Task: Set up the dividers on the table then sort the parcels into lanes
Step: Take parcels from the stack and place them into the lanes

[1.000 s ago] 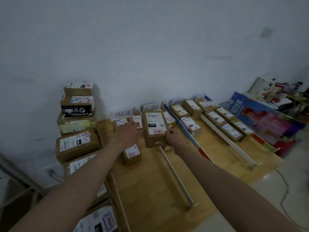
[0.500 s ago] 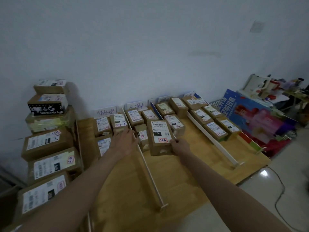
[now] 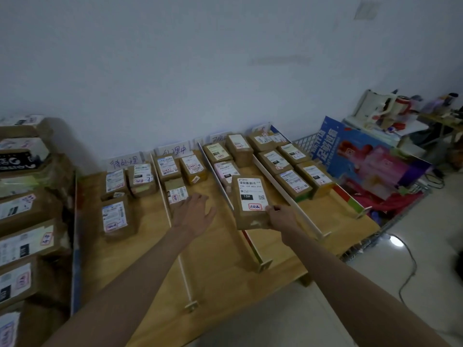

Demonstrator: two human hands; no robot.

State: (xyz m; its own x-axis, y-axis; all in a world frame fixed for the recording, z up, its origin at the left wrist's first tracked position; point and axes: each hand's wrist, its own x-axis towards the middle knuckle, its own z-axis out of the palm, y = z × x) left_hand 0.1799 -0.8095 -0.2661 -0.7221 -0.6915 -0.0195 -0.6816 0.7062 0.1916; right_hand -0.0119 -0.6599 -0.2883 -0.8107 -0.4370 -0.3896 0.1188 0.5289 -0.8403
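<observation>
The dividers are standing on the worktop and most lanes are filling with parcels — a stack at nine o'clock is waiting. The right hand is gripping the held parcel by its near corner, the box lying at eleven o'clock of the fingers, over the third lane. The left hand is hovering slack — fingers spread, holding nothing.

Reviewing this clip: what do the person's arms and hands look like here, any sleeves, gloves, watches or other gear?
Both forearms are bare as far as the frame shows; no sleeve edge is visible. The left hand and right hand wear no gloves, and no watch, bracelet or strap shows at either wrist. No cables or markings are visible. Rings cannot be ruled out in the dim picture.
</observation>
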